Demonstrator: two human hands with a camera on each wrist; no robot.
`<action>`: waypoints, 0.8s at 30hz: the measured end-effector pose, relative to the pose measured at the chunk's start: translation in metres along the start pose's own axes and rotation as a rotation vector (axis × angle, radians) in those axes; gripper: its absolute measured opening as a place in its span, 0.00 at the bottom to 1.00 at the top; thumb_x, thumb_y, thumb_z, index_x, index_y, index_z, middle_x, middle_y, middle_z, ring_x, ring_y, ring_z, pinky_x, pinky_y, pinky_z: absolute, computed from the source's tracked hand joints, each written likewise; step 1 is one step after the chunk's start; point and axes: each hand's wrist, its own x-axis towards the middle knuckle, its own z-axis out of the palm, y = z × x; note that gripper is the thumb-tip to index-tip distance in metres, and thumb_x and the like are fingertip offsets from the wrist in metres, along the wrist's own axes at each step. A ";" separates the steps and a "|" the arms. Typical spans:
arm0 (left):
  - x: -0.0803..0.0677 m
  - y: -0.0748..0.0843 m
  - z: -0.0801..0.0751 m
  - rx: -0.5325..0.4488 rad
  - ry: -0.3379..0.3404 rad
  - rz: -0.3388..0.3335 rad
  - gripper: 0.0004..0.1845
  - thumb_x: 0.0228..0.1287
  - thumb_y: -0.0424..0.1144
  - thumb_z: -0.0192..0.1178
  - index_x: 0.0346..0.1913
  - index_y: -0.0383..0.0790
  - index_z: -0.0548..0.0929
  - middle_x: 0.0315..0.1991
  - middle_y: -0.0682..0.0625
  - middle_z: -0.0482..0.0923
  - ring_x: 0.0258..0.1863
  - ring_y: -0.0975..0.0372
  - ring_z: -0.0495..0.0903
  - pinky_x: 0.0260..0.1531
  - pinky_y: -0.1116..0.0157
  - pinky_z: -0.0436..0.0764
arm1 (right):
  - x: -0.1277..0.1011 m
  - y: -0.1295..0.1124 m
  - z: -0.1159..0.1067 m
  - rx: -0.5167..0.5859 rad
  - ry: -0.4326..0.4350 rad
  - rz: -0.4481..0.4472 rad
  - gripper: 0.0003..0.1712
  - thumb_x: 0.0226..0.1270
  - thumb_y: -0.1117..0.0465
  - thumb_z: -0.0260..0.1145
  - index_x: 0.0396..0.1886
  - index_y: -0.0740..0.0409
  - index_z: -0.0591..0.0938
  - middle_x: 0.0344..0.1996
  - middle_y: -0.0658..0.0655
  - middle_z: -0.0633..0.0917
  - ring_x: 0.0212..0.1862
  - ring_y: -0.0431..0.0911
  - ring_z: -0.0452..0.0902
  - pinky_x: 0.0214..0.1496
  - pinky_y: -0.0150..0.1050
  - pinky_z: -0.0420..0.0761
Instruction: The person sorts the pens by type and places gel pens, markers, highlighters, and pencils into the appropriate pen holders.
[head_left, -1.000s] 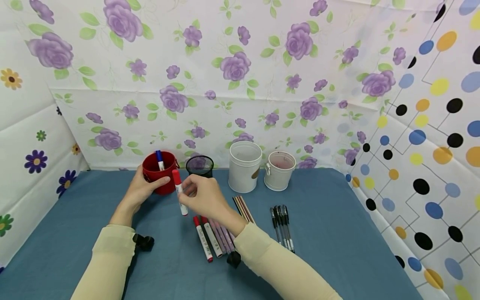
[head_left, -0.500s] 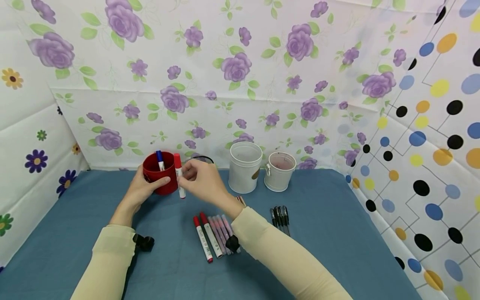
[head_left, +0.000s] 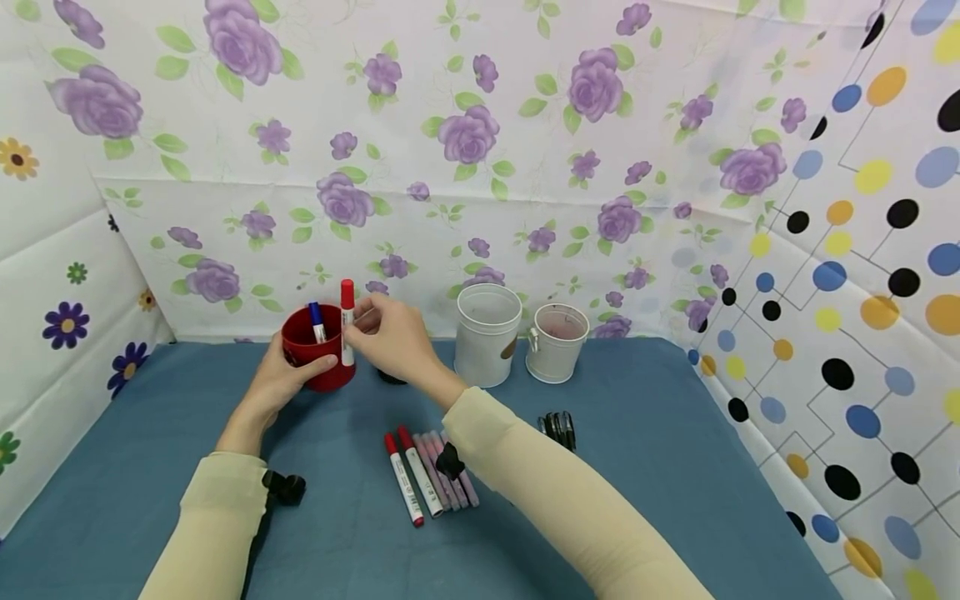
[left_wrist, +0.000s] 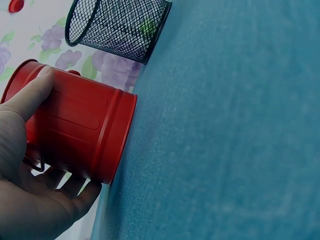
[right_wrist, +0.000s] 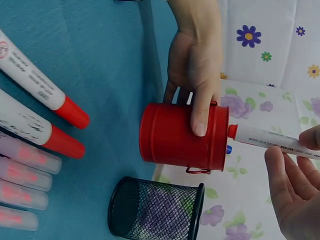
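Note:
My left hand (head_left: 288,382) grips the red cup (head_left: 324,377) from the left, thumb across its front; the same grip shows on the red cup (left_wrist: 82,132) and left hand (right_wrist: 196,75). A blue-capped marker (head_left: 317,321) stands inside the cup. My right hand (head_left: 384,333) pinches a red-capped marker (head_left: 347,325) upright, cap on top. That marker (right_wrist: 270,142) has its lower end at the rim of the red cup (right_wrist: 180,137). A black mesh cup (right_wrist: 155,210) stands right beside it, mostly hidden behind my right hand in the head view.
Two red-capped markers (head_left: 408,479) and several pink ones (head_left: 450,483) lie on the blue table (head_left: 660,467). Black pens (head_left: 558,427) peek out behind my right sleeve. A white cup (head_left: 487,333) and a small white bucket (head_left: 557,342) stand at the back.
My right hand has carried the red-capped marker up and to the left, from above the table to the red cup's rim. The left hand has stayed on the cup.

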 end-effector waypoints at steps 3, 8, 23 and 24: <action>0.000 0.000 0.000 0.003 0.000 -0.014 0.59 0.71 0.54 0.71 0.87 0.46 0.40 0.83 0.37 0.52 0.78 0.40 0.56 0.72 0.35 0.68 | 0.006 -0.003 0.000 0.013 0.020 0.001 0.08 0.73 0.58 0.71 0.47 0.54 0.85 0.39 0.51 0.92 0.36 0.33 0.83 0.38 0.25 0.81; 0.001 0.001 -0.001 0.014 0.001 -0.033 0.60 0.70 0.55 0.71 0.87 0.45 0.39 0.83 0.36 0.52 0.78 0.39 0.55 0.72 0.35 0.68 | 0.015 -0.005 0.001 0.043 0.048 -0.004 0.09 0.76 0.56 0.71 0.48 0.55 0.83 0.40 0.53 0.92 0.35 0.33 0.83 0.38 0.24 0.82; 0.000 0.002 0.000 0.000 -0.011 0.010 0.56 0.72 0.51 0.70 0.87 0.44 0.42 0.82 0.38 0.54 0.78 0.42 0.57 0.72 0.37 0.68 | 0.032 -0.004 0.014 0.046 0.080 0.031 0.11 0.78 0.56 0.69 0.53 0.54 0.83 0.44 0.53 0.91 0.38 0.35 0.86 0.35 0.24 0.83; -0.001 0.003 -0.001 -0.001 -0.012 0.011 0.56 0.72 0.51 0.70 0.87 0.44 0.42 0.82 0.38 0.54 0.78 0.42 0.57 0.72 0.37 0.68 | 0.033 -0.004 0.015 0.043 0.078 0.030 0.11 0.78 0.56 0.69 0.53 0.54 0.83 0.44 0.53 0.91 0.38 0.36 0.86 0.35 0.24 0.83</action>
